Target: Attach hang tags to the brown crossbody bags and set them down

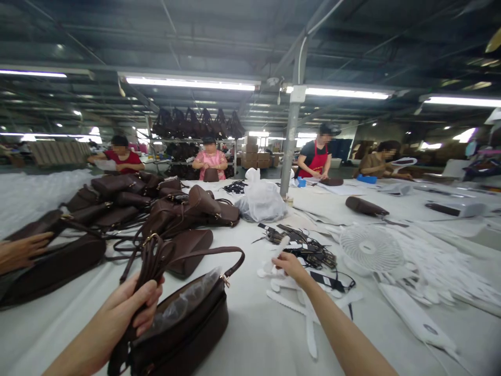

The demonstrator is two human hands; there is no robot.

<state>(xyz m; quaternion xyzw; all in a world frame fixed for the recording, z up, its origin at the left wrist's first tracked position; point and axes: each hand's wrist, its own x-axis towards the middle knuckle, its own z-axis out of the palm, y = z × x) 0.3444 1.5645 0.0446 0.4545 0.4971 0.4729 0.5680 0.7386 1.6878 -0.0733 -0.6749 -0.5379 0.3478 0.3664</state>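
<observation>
My left hand (135, 305) is closed around a bundled dark brown leather strap (151, 261). Just right of it, a brown handbag (183, 329) sits on the table with its top open and clear plastic inside. My right hand (289, 265) pinches a white strip (282, 246) over a scatter of similar white strips (291, 300). Beyond that hand lies a heap of black tags with cords (307, 248). Another brown bag (190, 253) rests behind the open one.
Brown bags (129, 201) are piled at left, where another person's hand (27, 250) touches one. A white fan (371, 248), a plastic bag (260, 201) and a metal post (291, 136) stand ahead. White pieces (450, 266) spread at right. Several people work across the table.
</observation>
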